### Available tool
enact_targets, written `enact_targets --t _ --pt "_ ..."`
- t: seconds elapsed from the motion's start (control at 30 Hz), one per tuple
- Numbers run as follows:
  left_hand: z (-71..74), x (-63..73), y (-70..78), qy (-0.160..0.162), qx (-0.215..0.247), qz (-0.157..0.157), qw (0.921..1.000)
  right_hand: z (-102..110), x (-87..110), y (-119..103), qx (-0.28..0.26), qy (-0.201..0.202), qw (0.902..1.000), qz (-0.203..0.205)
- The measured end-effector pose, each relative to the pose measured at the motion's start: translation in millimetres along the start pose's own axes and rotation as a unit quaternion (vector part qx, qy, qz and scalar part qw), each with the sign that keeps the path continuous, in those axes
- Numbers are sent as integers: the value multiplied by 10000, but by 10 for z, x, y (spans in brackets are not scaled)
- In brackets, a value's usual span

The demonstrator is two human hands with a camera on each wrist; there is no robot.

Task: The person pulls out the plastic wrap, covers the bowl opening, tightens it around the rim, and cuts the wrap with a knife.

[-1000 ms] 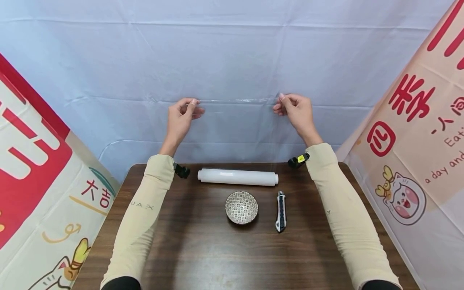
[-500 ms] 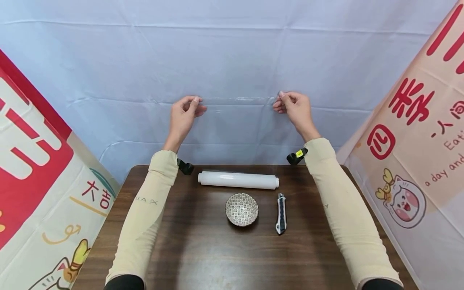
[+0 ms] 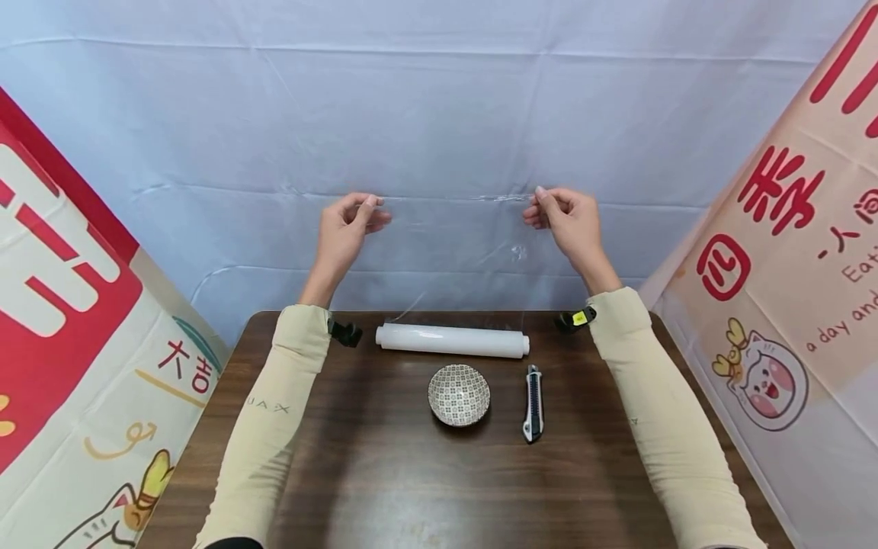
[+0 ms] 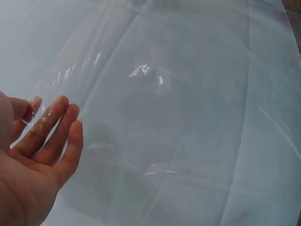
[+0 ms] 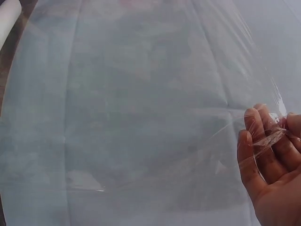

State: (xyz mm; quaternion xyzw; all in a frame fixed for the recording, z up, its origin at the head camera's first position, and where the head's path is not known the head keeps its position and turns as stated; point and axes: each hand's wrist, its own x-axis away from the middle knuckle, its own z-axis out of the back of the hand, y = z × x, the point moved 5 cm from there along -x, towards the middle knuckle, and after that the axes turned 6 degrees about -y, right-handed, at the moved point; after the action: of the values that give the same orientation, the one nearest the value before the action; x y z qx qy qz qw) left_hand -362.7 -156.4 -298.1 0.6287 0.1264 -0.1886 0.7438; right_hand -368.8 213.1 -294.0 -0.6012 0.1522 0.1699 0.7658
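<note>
A clear sheet of plastic wrap [image 3: 517, 252] stretches between both raised hands beyond the table's far edge, and runs down to the white plastic wrap roll [image 3: 453, 341]. My left hand [image 3: 344, 232] pinches one upper corner between thumb and index finger. The opposite corner is pinched by my right hand [image 3: 572, 229]. Glints show on the film [image 4: 141, 70] in the left wrist view, and creases gather in the film [image 5: 275, 136] at the right fingertips. In front of the roll sits a small patterned bowl [image 3: 459, 394]. A utility knife [image 3: 533, 404] lies to its right.
All of these objects rest on a dark wooden table [image 3: 411, 488]. Behind it hangs a pale cloth backdrop [image 3: 439, 114]. Printed banners stand at the left [image 3: 62, 305] and right [image 3: 789, 290] sides.
Both hands have dipped slightly in the last half second and the right has shifted a little rightward. More glints and slack show in the film. The roll, bowl and knife stay put.
</note>
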Motion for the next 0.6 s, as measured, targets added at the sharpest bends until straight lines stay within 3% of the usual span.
enact_targets --t 0.33,0.6 --pt "-9 -24 -184 107 127 280 9995 -67 19 169 41 -84 9999 -141" --pt "-13 -119 -104 168 114 62 9998 -43 -52 75 -236 110 9997 19"
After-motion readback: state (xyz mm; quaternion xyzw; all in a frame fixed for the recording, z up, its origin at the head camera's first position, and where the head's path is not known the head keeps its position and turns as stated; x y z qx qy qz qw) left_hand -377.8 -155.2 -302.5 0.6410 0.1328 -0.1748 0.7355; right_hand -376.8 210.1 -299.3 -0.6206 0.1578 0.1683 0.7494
